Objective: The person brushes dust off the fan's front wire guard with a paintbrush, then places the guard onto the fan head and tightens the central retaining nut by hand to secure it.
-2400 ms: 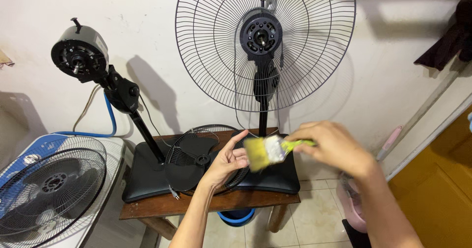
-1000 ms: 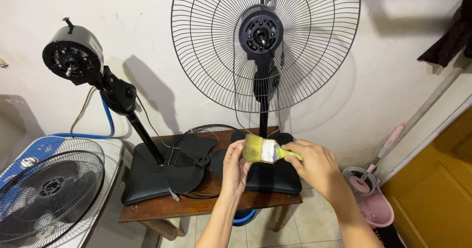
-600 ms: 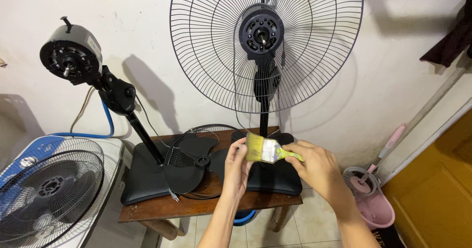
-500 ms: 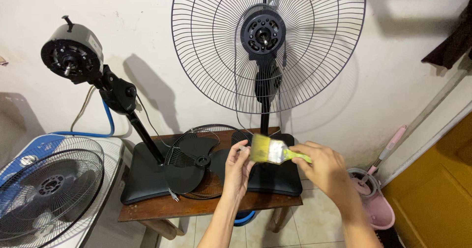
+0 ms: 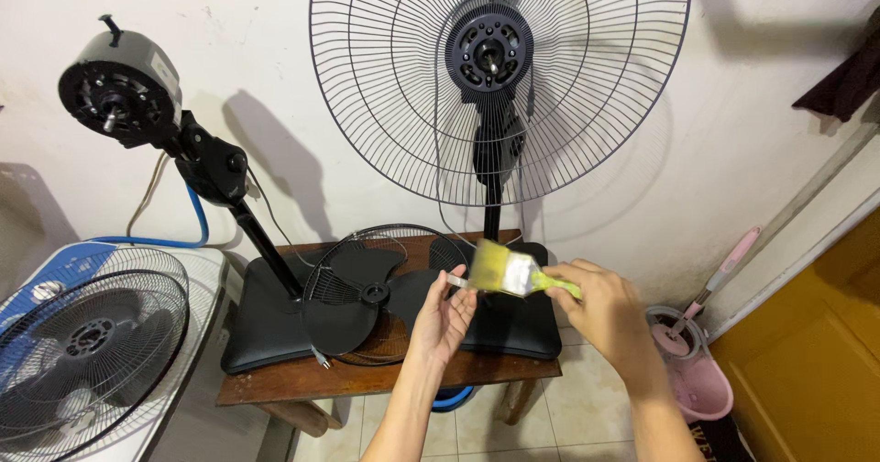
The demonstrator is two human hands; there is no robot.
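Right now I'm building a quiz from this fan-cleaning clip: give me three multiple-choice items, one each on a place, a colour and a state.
1. Where does the loose fan blade lie?
A. on the wooden table
B. on the floor
C. on the mop bucket

2. What colour is the paintbrush handle?
A. red
B. yellow-green
C. black

3. What does the tall fan lack?
A. its base
B. its rear grille
C. its blade

Answers: 1 A, it rests on a grille between the two fan bases. 2 B, seen in the right hand. 3 C, the motor hub is bare.
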